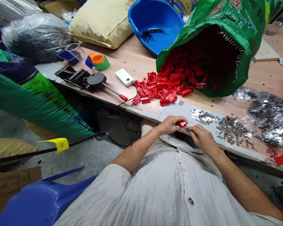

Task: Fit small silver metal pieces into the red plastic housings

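Note:
At the table's near edge, my left hand (170, 125) is closed around a small red plastic clip (182, 123). Touching it from the right, my right hand (202, 137) pinches a thin metal piece (188, 129) against the clip. A heap of the same red clips (162, 88) spills from a green woven sack (217, 37) lying on its side just beyond my hands. Piles of small shiny metal parts (233, 130) lie to the right of my right hand.
A blue basin (155, 22) holding dark pieces sits at the back. A white power bank (124, 77), a black hand press (85, 80) with a red-tipped lever, stacked cups (97, 61) and filled bags stand to the left. A blue chair (40, 201) is at bottom left.

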`<state>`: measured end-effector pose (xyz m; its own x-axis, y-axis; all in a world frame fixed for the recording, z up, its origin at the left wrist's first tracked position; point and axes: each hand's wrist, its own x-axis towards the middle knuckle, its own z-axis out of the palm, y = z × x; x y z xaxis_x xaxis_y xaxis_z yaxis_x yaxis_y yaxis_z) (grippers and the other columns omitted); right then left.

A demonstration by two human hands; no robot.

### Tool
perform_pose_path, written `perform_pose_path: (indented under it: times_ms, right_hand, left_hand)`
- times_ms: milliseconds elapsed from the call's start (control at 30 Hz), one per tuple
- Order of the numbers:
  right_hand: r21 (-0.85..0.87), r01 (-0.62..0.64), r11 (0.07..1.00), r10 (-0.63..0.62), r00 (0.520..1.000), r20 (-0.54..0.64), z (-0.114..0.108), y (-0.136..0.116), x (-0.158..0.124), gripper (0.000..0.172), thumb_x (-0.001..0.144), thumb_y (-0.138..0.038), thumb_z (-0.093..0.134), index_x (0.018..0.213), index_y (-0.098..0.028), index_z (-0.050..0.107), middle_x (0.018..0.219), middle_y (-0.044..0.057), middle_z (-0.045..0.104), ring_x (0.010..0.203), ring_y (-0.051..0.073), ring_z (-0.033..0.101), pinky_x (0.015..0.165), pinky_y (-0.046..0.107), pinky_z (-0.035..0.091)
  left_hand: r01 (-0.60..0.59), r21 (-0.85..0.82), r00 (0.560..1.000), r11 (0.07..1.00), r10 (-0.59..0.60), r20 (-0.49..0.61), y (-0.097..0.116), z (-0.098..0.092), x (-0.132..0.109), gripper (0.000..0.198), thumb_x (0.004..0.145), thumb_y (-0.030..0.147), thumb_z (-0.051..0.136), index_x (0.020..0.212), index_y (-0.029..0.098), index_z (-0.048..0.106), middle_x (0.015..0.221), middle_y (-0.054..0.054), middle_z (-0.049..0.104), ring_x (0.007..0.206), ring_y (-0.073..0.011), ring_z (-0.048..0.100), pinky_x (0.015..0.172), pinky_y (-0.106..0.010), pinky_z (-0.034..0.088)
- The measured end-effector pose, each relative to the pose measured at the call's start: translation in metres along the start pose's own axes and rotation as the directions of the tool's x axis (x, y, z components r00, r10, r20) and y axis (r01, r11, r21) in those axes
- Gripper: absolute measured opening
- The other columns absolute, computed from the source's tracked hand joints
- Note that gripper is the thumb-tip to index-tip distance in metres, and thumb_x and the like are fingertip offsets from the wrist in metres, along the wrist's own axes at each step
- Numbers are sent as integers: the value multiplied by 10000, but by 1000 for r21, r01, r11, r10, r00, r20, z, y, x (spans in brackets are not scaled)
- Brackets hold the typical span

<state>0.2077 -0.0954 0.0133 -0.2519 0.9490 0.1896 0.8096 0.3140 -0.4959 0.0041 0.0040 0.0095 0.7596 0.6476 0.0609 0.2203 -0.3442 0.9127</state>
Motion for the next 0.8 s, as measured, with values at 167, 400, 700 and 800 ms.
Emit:
perform_pose_path:
  times_ms: [167,400,700,800]
  right_hand:
    - [-15,-56,998,56,998,0,5,-11,3,196,965,-225,465,1013,-222,654,954,73,681,871,205,662,766,327,523]
    - [32,-95,995,95,995,-3,8,-13,12,190,945,-230,481,983,-225,667,949,77,691,881,213,657,777,339,515]
    - [69,-117,991,115,993,40,-8,-5,4,186,934,-261,501,995,-216,671,962,70,691,865,217,660,794,358,502]
    - [65,-108,992,106,994,32,-8,-7,4,189,945,-270,486,1020,-221,652,969,71,683,870,218,651,788,357,497]
  left_hand:
    - [-11,-38,1000,999,10,-27,-1,1,1,292,750,206,682,1041,186,680,943,-12,704,868,-152,630,841,-239,433]
    - [-6,-54,999,999,3,-45,4,2,-1,270,743,185,657,1012,183,680,941,-18,701,885,-164,625,852,-254,441]
    - [-31,-61,998,998,28,-48,1,4,-3,300,757,189,638,1055,169,667,994,-35,691,923,-166,618,879,-261,437]
    - [-31,-120,999,992,25,-47,-1,3,-2,297,759,209,663,1052,165,665,994,-39,682,924,-165,611,886,-270,433]
